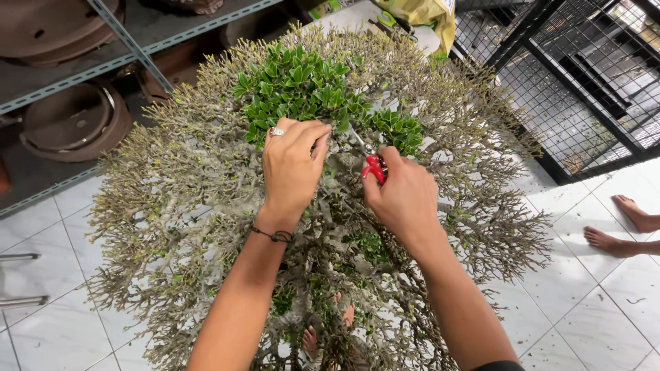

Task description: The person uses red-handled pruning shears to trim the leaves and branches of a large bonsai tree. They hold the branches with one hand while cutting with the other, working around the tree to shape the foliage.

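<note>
A large bonsai tree fills the middle of the view, mostly bare grey twigs with a leafy green patch at the top. My left hand, with a ring and a dark wrist cord, pinches a leafy twig at the edge of the green patch. My right hand grips red-handled scissors, whose blades point into the leaves beside my left fingers. My bare feet show through the branches below.
A metal shelf at the upper left holds brown shallow pots. A black wire-mesh cage stands at the upper right. Another person's bare feet rest on the white tiled floor at the right. A yellow bag sits behind the tree.
</note>
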